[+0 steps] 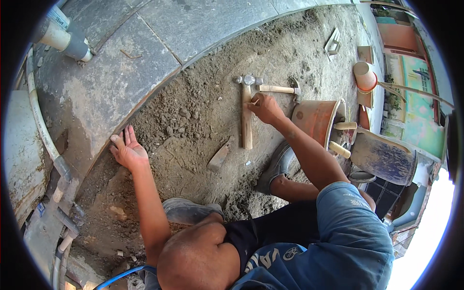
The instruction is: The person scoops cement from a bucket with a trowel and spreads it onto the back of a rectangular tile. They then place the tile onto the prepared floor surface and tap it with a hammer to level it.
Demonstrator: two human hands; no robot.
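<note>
My left hand (129,151) is open, palm partly up, with its fingers at the edge of a large grey floor tile (111,96), beside loose sandy soil. My right hand (266,109) has its fingers bent together at the wooden handle of a hammer (247,130), pinching it near the middle. The hammer's metal head points away from me. Just right of it, a second hammer (280,89) with a wooden handle lies on the soil. A small wedge-shaped piece (221,154) lies between my hands.
At right stand an orange-brown bucket (309,118) with wooden-handled tools, a dark-stained tub (382,157) and a paler bucket (364,76). A trowel-like metal piece (332,44) lies farther off. Pipes (41,116) run along the left, and a blue hose (123,273) lies near my knee.
</note>
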